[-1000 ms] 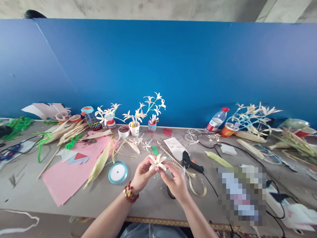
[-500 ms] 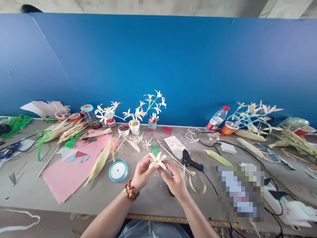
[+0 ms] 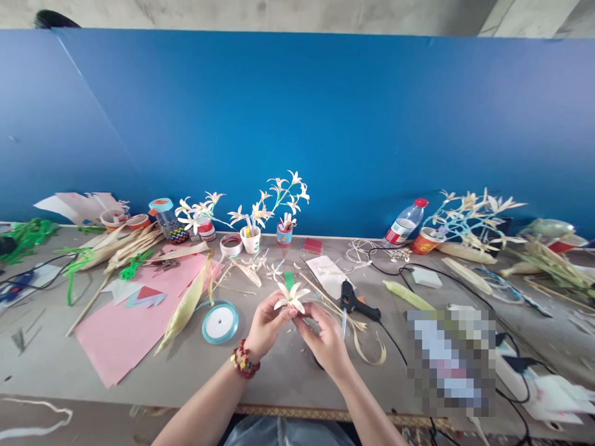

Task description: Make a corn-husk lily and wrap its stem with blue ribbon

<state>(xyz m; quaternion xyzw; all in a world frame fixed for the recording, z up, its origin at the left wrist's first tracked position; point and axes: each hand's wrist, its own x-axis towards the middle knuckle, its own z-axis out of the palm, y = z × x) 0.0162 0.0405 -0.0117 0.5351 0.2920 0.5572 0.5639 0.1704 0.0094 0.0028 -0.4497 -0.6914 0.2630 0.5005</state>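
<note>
A pale corn-husk flower (image 3: pixel 292 297) with pointed, spread petals is held up over the middle of the table. My left hand (image 3: pixel 269 322), with a red bead bracelet at its wrist, pinches it low between thumb and fingers. My right hand (image 3: pixel 323 334) has curled fingers closed at the flower's lower right side; the exact contact under the petals is hidden. Right of my hands, a black glue gun (image 3: pixel 356 302) rests on the table. A light blue ribbon spool (image 3: pixel 220 321) lies left of my left hand. Loose husk flowers (image 3: pixel 274 269) lie behind.
Pink paper sheets (image 3: pixel 118 334) and a corn husk (image 3: pixel 183 306) cover the left side. Cups with husk flowers stand along the blue panel (image 3: pixel 325 124), beside a plastic bottle (image 3: pixel 406 222). On the right are cables, a power strip (image 3: pixel 511 371) and a blurred-out patch.
The flower has tilted and shifted slightly left in my left fingers. My right fingertips have moved a little lower beside it. The view has shifted slightly.
</note>
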